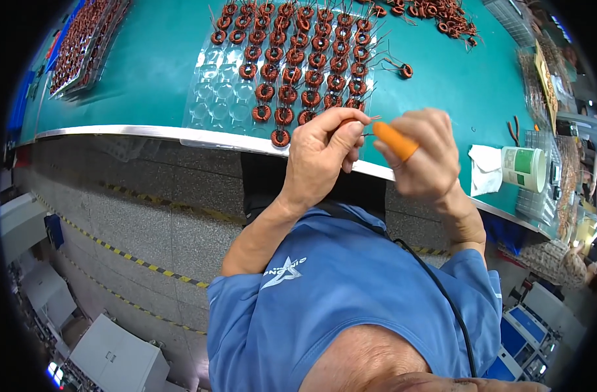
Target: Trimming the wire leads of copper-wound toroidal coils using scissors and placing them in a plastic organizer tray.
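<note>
My left hand (324, 150) is closed in a pinch at the bench's front edge. Between its thumb and forefinger sits a copper-wound ring coil (351, 122), mostly covered by the fingers, with thin wire leads sticking out to the right. Close beside it, my right hand (419, 153) is curled and partly blurred, an orange finger cot (395, 140) on one finger. One lead runs to that covered fingertip, which seems to pinch it. Just beyond the hands lies a clear plastic tray (210, 98) with rows of similar coils; several round pockets at its left hold none.
A lone coil (406, 70) lies right of the tray, below a loose coil pile (442, 18). Stacked filled trays (89, 49) stand far left. At right are pliers (515, 129), white paper (485, 171) and a green-and-white tub (524, 169). A metal edge (148, 132) borders the bench.
</note>
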Demonstrator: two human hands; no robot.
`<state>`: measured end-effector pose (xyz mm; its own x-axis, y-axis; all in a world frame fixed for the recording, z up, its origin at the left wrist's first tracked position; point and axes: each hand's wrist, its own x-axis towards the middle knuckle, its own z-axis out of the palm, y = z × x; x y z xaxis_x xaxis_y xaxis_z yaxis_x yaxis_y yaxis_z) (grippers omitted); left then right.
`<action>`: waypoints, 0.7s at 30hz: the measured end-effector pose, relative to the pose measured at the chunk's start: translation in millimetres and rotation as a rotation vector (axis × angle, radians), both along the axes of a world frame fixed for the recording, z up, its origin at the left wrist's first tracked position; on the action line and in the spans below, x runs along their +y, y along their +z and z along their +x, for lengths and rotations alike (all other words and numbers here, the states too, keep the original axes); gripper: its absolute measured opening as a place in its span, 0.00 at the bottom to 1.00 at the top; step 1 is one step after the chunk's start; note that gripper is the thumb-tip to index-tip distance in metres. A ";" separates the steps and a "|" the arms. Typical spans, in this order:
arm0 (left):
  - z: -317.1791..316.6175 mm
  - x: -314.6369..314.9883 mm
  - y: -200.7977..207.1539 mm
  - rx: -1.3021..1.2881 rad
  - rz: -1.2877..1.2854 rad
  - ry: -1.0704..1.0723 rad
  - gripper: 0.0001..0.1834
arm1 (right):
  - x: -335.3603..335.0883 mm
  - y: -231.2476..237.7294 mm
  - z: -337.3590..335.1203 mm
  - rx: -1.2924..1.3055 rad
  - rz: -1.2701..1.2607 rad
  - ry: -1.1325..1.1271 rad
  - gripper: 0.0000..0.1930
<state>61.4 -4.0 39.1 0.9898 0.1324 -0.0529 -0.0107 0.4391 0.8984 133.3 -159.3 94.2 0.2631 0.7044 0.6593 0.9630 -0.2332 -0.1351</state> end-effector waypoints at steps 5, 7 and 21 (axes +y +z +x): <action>-13.2 -5.3 17.5 -0.089 -0.131 0.057 0.13 | -2.8 -6.1 13.7 0.958 0.225 0.006 0.08; -12.3 -6.2 11.7 -0.125 -0.185 0.036 0.13 | -1.4 -10.1 17.0 1.349 0.332 0.098 0.09; -6.0 -6.8 6.3 -0.154 0.520 -0.004 0.12 | 6.8 -6.7 -7.4 0.130 0.174 0.002 0.05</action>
